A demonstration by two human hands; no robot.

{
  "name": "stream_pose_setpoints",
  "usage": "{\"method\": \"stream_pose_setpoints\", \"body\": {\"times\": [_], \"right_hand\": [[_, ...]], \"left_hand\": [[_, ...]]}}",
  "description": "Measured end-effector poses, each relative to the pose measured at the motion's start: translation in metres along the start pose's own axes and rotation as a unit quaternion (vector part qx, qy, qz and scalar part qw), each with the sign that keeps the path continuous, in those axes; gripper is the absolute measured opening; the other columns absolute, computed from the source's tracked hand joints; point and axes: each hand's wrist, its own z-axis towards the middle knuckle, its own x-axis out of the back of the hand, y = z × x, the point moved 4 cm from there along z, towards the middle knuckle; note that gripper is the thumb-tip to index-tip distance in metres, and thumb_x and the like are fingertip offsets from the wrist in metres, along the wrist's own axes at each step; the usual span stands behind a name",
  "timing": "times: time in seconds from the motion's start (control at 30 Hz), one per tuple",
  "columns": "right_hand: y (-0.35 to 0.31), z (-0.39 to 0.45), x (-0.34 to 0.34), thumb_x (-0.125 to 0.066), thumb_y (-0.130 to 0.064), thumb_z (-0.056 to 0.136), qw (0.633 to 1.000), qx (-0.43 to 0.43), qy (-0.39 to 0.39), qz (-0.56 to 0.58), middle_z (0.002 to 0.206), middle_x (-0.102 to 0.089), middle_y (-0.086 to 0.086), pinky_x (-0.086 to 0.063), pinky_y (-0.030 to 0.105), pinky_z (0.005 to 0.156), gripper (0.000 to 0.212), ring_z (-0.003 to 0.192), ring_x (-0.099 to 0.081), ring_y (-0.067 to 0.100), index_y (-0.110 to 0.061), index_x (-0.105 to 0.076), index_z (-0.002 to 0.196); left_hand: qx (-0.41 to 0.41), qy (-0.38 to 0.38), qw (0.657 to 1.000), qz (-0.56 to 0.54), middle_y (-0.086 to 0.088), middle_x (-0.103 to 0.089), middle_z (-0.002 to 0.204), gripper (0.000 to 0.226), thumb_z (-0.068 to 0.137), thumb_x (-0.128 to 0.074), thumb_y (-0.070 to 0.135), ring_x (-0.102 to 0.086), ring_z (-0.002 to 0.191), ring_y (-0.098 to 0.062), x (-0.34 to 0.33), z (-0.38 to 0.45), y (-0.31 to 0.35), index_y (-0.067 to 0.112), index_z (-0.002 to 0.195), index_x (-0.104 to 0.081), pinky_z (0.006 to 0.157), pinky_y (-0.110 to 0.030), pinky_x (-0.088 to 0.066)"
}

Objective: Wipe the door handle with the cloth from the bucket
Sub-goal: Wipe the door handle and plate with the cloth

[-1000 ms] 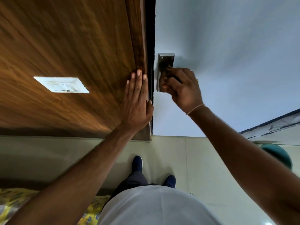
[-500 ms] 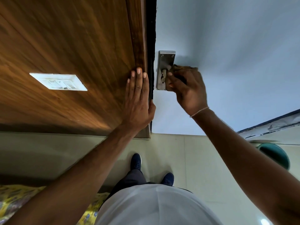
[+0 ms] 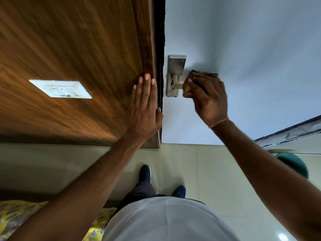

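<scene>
Brown cloth [image 3: 205,75] is gripped in the curled right hand [image 3: 209,100], wrapped on the door handle [image 3: 177,84]; the left hand [image 3: 145,108] lies flat, fingers straight together, on the wooden frame [image 3: 146,40].

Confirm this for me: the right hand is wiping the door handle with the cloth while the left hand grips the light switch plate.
One thing is wrong. In the head view the left hand lies flat on the wooden panel near its edge, well clear of the light switch plate. The rest holds: the right hand presses the cloth on the door handle.
</scene>
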Motion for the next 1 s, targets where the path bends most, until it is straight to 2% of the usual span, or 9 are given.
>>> {"method": "stream_pose_setpoints", "body": {"times": [0.1, 0.3, 0.43, 0.57, 0.77, 0.9, 1.0], "right_hand": [[0.012, -0.009, 0.006, -0.075, -0.009, 0.101, 1.000, -0.016, 0.017, -0.012, 0.118, -0.079, 0.012, -0.055, 0.045, 0.095, 0.022, 0.111, -0.075, 0.036, -0.009, -0.081, 0.122], [-0.038, 0.018, -0.026, -0.075, -0.008, 0.100, 1.000, 0.010, 0.002, 0.030, 0.118, -0.079, 0.012, -0.056, 0.045, 0.097, 0.023, 0.113, -0.073, 0.036, -0.009, -0.081, 0.122], [-0.005, 0.009, -0.005, -0.077, -0.023, 0.102, 0.999, 0.017, -0.025, 0.017, 0.124, -0.078, 0.010, -0.054, 0.044, 0.096, 0.030, 0.116, -0.073, 0.037, -0.010, -0.079, 0.129], [0.023, -0.002, 0.008, -0.076, -0.026, 0.103, 0.999, -0.024, -0.030, 0.008, 0.120, -0.078, 0.010, -0.054, 0.045, 0.094, 0.027, 0.114, -0.074, 0.038, -0.011, -0.080, 0.124], [-0.034, 0.026, -0.030, -0.079, -0.026, 0.099, 0.998, -0.026, -0.034, 0.034, 0.116, -0.078, 0.012, -0.055, 0.046, 0.094, 0.024, 0.112, -0.072, 0.037, -0.011, -0.081, 0.117], [-0.008, 0.015, -0.015, -0.078, -0.025, 0.102, 0.999, -0.010, -0.040, 0.029, 0.121, -0.077, 0.012, -0.054, 0.045, 0.096, 0.027, 0.114, -0.071, 0.037, -0.010, -0.079, 0.125], [0.018, 0.001, 0.000, -0.077, -0.024, 0.103, 0.999, -0.033, -0.030, 0.020, 0.121, -0.077, 0.010, -0.054, 0.047, 0.096, 0.026, 0.113, -0.072, 0.037, -0.012, -0.080, 0.125]], "left_hand": [[0.003, -0.003, 1.000, 0.007, -0.029, -0.021, 0.176, 0.088, 0.096, -0.064, 0.024, -0.020, 0.166, -0.044, -0.001, -0.001, 0.002, -0.004, 0.168, -0.022, 0.136, -0.059, -0.022], [0.002, 0.004, 1.000, 0.012, -0.030, -0.024, 0.175, 0.090, 0.095, -0.066, 0.022, -0.021, 0.166, -0.045, -0.003, 0.000, 0.001, -0.004, 0.168, -0.021, 0.134, -0.060, -0.024], [0.016, 0.000, 1.000, 0.005, -0.030, -0.021, 0.176, 0.094, 0.093, -0.070, 0.022, -0.019, 0.166, -0.045, -0.004, 0.000, 0.005, -0.006, 0.168, -0.021, 0.135, -0.060, -0.022], [0.036, -0.006, 0.999, 0.008, -0.031, -0.018, 0.177, 0.097, 0.091, -0.071, 0.024, -0.016, 0.167, -0.046, -0.005, 0.001, 0.011, -0.006, 0.168, -0.020, 0.138, -0.056, -0.017], [0.039, 0.000, 0.999, -0.003, -0.031, -0.017, 0.177, 0.096, 0.093, -0.074, 0.020, -0.015, 0.167, -0.045, -0.002, 0.001, 0.012, -0.007, 0.168, -0.019, 0.137, -0.057, -0.017], [0.030, -0.008, 0.999, 0.012, -0.029, -0.017, 0.178, 0.094, 0.095, -0.071, 0.022, -0.015, 0.168, -0.043, 0.000, 0.001, 0.008, -0.005, 0.169, -0.019, 0.136, -0.058, -0.019], [0.033, -0.016, 0.999, 0.014, -0.029, -0.015, 0.178, 0.097, 0.093, -0.069, 0.025, -0.014, 0.168, -0.043, -0.001, 0.001, 0.010, -0.005, 0.169, -0.017, 0.136, -0.058, -0.019]]}}
